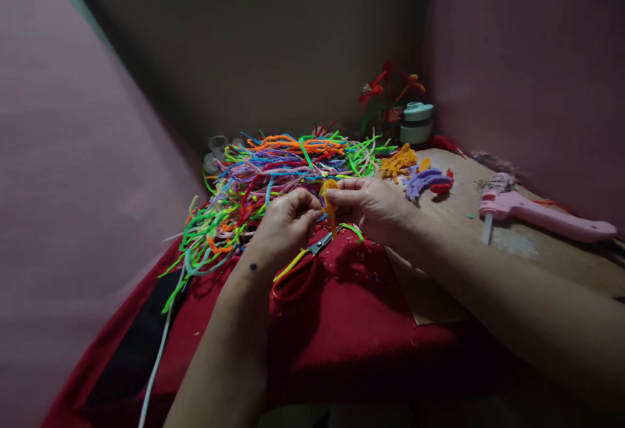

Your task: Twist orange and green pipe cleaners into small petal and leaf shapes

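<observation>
My left hand [287, 221] and my right hand [372, 208] meet over a red cloth [351, 311], both pinching a small orange pipe-cleaner piece [331, 203] between their fingertips. The piece is bent into a loop at the top with a short stem hanging down. Just behind the hands lies a big tangled pile of pipe cleaners [273, 174] in many colours. Red-handled scissors [303, 275] lie on the cloth under my left wrist.
Orange [398, 161] and purple [424, 180] pipe-cleaner shapes lie to the right on a brown board [537, 245]. A pink glue gun [541, 213] rests further right. Finished red and orange flowers [385, 89] and a teal-lidded jar [416, 123] stand by the back wall. A white cable [159, 350] runs down the left.
</observation>
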Demonstrator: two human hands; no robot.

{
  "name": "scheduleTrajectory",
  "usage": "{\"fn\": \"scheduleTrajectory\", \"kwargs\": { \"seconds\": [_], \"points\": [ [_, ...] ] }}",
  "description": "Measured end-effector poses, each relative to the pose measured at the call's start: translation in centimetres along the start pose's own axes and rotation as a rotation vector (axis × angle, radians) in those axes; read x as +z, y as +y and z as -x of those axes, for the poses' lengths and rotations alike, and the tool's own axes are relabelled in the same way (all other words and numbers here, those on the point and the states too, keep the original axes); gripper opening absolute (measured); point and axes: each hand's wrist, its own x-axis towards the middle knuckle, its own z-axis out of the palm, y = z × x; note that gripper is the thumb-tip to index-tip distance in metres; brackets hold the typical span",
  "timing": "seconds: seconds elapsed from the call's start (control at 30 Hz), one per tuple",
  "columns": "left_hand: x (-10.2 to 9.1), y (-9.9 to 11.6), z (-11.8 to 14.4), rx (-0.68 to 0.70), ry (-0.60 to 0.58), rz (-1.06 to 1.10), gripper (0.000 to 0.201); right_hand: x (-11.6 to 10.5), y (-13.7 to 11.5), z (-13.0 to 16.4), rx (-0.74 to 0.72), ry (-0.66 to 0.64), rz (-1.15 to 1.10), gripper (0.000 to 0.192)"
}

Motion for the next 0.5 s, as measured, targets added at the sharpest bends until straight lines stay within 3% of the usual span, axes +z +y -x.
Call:
{"fn": "scheduleTrajectory", "kwargs": {
  "seconds": [0.33, 0.5],
  "points": [
    [-0.8, -0.3, -0.3, 0.054, -0.048, -0.060, 0.009, 0.4, 0.0, 0.2, -0.032, -0.057, 0.015, 0.022],
    [-1.1, -0.4, -0.3, 0.019, 0.042, 0.140, 0.020, 0.6, -0.1, 0.2, -0.085, 0.007, 0.056, 0.026]
  ]
}}
